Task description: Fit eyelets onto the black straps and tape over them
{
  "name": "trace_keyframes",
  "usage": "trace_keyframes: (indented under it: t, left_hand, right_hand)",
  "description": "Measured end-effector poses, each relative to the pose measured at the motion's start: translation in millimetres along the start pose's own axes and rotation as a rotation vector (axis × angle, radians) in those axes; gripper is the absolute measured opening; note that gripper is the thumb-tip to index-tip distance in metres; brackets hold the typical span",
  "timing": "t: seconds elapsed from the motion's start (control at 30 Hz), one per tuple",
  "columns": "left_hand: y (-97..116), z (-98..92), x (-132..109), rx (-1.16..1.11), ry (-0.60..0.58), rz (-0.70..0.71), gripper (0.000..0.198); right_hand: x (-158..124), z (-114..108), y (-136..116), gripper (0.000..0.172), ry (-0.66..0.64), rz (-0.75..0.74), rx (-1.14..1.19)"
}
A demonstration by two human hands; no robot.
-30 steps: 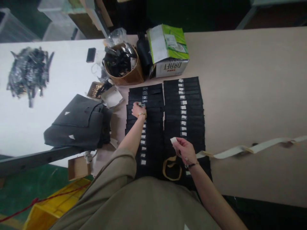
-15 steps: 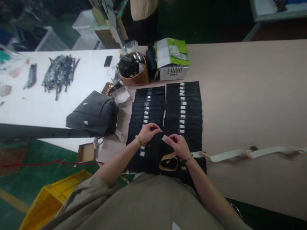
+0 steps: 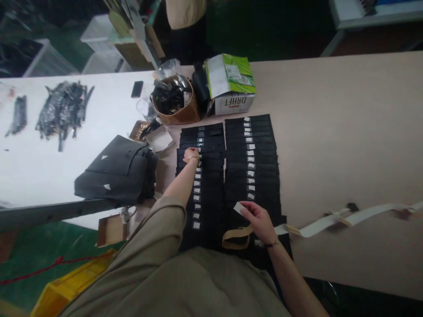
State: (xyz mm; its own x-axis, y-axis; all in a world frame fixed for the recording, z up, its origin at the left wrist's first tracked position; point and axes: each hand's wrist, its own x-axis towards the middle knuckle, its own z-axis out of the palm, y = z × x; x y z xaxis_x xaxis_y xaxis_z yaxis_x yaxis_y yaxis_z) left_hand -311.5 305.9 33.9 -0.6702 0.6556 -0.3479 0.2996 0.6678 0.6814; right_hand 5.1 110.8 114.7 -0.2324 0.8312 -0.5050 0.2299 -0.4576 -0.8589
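Note:
Two columns of overlapping black fabric strips lie on the beige tabletop (image 3: 330,132), most with a small white label. My left hand (image 3: 191,155) rests on the upper part of the left column (image 3: 201,193), fingertips bunched on a strip, and whatever lies under them is hidden. Below the right column (image 3: 253,163), my right hand (image 3: 259,222) pinches a white paper label (image 3: 238,208). Close to that hand lie a tan loop of backing tape (image 3: 235,240) and a long white paper strip (image 3: 346,218) trailing off to the right.
Beyond the strips stand a cardboard-lined basket of black items (image 3: 175,110) and a green and white box (image 3: 233,103). Dark grey fabric pieces (image 3: 114,171) lie to the left, on a white table (image 3: 33,176) that also holds a heap of dark strips (image 3: 62,112).
My left hand has moved away from my right hand, up the left column onto a strip. My right hand has shifted down and right, still holding the label. The view has shifted slightly.

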Motion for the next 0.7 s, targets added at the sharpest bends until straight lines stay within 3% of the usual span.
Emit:
trace_keyframes:
  t: [0.1,0.17,0.23,0.33,0.37,0.43,0.57,0.63,0.7]
  left_hand:
    - [6,-5.0,-5,0.079,0.071,0.049,0.043]
    - [8,-11.5,-27,0.087,0.011,0.139,0.049]
    - [7,-21.9,-66,0.070,-0.275,0.321,0.039]
    - [4,-45.1,-140,0.098,-0.902,0.691,0.033]
    - [3,-53.2,-163,0.153,-1.010,0.779,0.031]
    - [4,-66.8,-200,0.325,-1.015,0.860,0.024]
    - [9,-80.5,-240,0.668,-0.803,0.889,0.019]
    - [11,-83.4,-255,0.756,-0.746,0.929,0.019]
    - [12,-85.3,-268,0.744,-0.728,1.004,0.017]
  right_hand:
    - [7,4,-5,0.033,-0.010,-0.004,-0.047]
    - [10,8,-8,0.031,0.002,-0.013,-0.113]
    - [11,11,-11,0.031,0.021,-0.031,-0.171]
    - [8,14,-16,0.030,0.007,-0.085,-0.253]
    - [6,14,-18,0.030,-0.010,-0.112,-0.285]
    - [1,15,-22,0.028,-0.045,-0.172,-0.373]
    - [-8,17,-23,0.024,-0.059,-0.224,-0.524]
    - [-7,19,-16,0.024,-0.056,-0.197,-0.427]
    - [-2,21,-6,0.028,-0.045,-0.079,-0.173]
